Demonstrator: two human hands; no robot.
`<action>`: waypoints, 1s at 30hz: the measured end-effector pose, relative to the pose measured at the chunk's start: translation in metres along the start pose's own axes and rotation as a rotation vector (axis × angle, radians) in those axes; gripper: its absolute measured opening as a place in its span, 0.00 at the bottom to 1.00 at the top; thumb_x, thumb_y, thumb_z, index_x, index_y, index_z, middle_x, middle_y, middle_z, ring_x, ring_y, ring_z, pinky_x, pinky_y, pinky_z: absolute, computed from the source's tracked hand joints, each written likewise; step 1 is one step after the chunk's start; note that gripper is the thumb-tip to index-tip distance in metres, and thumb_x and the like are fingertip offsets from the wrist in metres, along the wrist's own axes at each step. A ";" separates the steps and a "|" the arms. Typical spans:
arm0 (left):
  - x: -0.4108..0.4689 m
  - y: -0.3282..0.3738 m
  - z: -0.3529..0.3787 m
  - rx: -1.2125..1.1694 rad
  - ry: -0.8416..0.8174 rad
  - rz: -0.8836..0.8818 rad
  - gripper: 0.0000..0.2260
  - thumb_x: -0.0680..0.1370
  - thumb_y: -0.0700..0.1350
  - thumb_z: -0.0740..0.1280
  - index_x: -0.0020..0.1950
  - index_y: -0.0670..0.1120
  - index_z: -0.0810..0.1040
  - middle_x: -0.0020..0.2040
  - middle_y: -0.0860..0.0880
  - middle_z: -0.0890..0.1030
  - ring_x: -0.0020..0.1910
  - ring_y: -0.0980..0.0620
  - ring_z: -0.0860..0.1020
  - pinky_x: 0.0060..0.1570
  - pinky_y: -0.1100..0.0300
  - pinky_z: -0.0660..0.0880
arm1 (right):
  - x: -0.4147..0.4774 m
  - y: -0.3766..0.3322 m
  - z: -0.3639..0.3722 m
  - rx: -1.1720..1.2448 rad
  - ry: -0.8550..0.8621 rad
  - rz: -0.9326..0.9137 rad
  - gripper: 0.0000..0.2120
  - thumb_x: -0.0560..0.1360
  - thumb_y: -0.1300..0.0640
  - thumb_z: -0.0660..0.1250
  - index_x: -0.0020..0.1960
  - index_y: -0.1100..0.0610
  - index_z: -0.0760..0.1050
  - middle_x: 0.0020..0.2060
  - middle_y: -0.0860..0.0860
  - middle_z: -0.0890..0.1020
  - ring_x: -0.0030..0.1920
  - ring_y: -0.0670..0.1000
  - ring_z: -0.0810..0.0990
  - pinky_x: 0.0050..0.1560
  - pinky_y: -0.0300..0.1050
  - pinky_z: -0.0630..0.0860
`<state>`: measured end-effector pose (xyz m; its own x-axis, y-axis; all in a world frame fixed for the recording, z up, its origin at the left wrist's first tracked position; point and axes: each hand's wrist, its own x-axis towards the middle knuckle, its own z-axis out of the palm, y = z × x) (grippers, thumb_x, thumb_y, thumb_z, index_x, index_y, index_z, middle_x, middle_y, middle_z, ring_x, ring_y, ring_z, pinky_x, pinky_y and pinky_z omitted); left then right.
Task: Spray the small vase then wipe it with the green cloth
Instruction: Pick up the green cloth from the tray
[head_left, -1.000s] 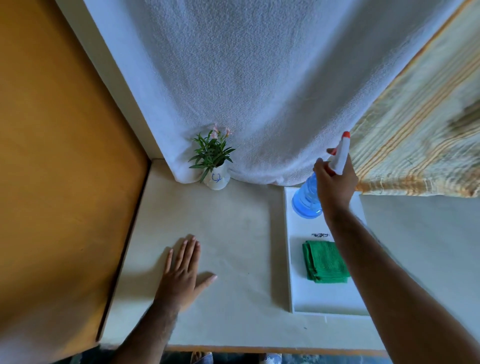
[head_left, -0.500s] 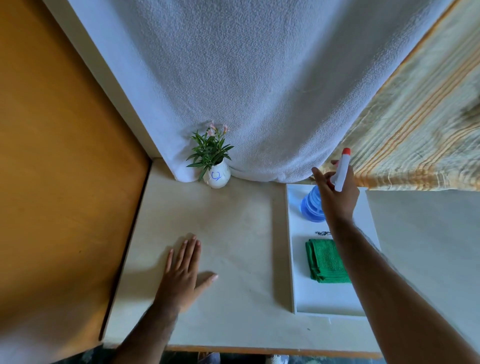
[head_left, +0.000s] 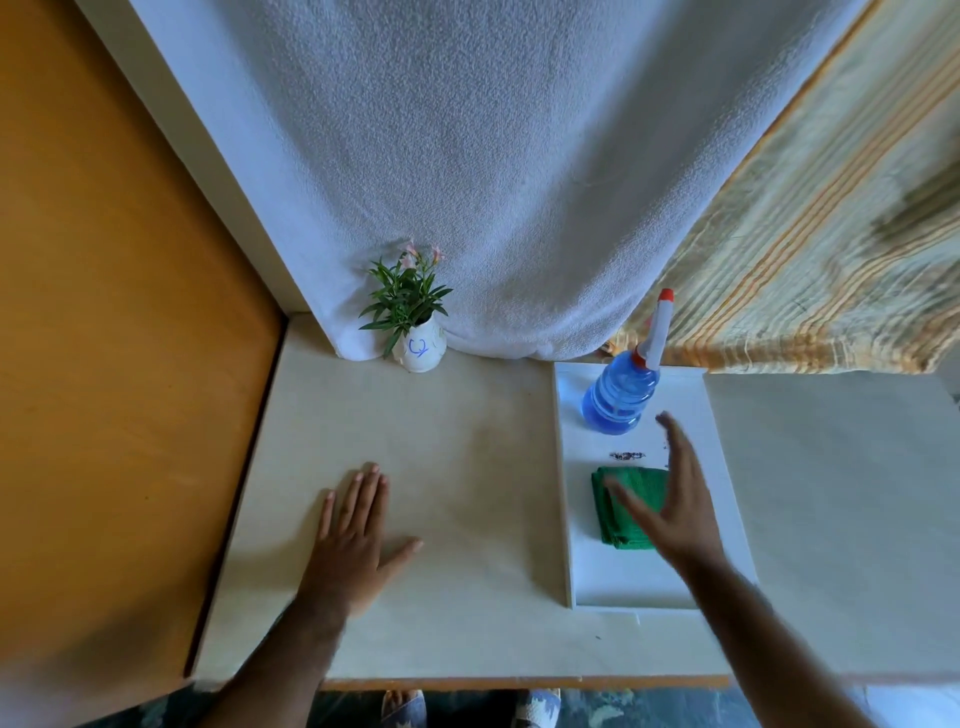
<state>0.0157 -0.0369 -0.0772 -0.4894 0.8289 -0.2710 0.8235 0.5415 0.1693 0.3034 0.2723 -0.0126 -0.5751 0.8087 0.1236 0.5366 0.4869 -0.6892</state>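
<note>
Left hand (head_left: 358, 540): flat on the beige tabletop (head_left: 467, 493) at about 7 o'clock, fingers spread, holding nothing.
Right hand (head_left: 670, 504): over the white tray (head_left: 722, 519) at about 4 o'clock, fingers apart and empty; it is blurred, and whether the fingertips touch the cloth I cannot tell.
Green cloth (head_left: 621, 512): folded on the tray, partly under the right hand.
Spray bottle (head_left: 621, 397): blue, with a white and red trigger head, upright at the tray's far end near 1 o'clock, free of either hand.
Small vase (head_left: 420, 349): white, with a blue mark and a green sprig, at about 11 o'clock against the hanging white towel (head_left: 493, 182), well apart from both hands.
Step in hand: likely picking up the cloth, with the bottle set down.
Next move: close the right fingers on the cloth, lift it clear of the tray, and carry it across toward 11 o'clock; the left hand could steady the vase.
</note>
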 end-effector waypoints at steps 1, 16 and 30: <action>0.000 0.001 -0.001 -0.001 0.002 0.006 0.46 0.78 0.74 0.48 0.84 0.40 0.52 0.85 0.42 0.52 0.84 0.44 0.52 0.79 0.47 0.38 | -0.015 0.009 -0.003 -0.093 -0.079 -0.110 0.48 0.71 0.37 0.72 0.81 0.52 0.52 0.80 0.48 0.60 0.79 0.48 0.57 0.76 0.44 0.58; -0.002 0.006 -0.007 0.003 0.045 0.025 0.50 0.77 0.76 0.37 0.83 0.39 0.56 0.84 0.40 0.55 0.83 0.40 0.53 0.79 0.48 0.36 | -0.030 0.029 -0.002 -0.614 -0.285 -0.281 0.37 0.64 0.73 0.75 0.72 0.64 0.72 0.70 0.60 0.75 0.70 0.60 0.74 0.69 0.60 0.72; -0.001 0.001 0.004 0.023 0.095 0.040 0.45 0.80 0.73 0.45 0.82 0.39 0.60 0.83 0.39 0.60 0.82 0.41 0.60 0.78 0.37 0.54 | -0.001 -0.074 0.036 -0.382 -0.216 -0.339 0.30 0.68 0.71 0.73 0.69 0.59 0.76 0.67 0.54 0.79 0.62 0.57 0.81 0.52 0.52 0.82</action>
<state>0.0181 -0.0373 -0.0808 -0.4800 0.8599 -0.1735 0.8486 0.5053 0.1565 0.2426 0.2235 0.0126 -0.8467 0.5191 0.1166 0.4619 0.8259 -0.3232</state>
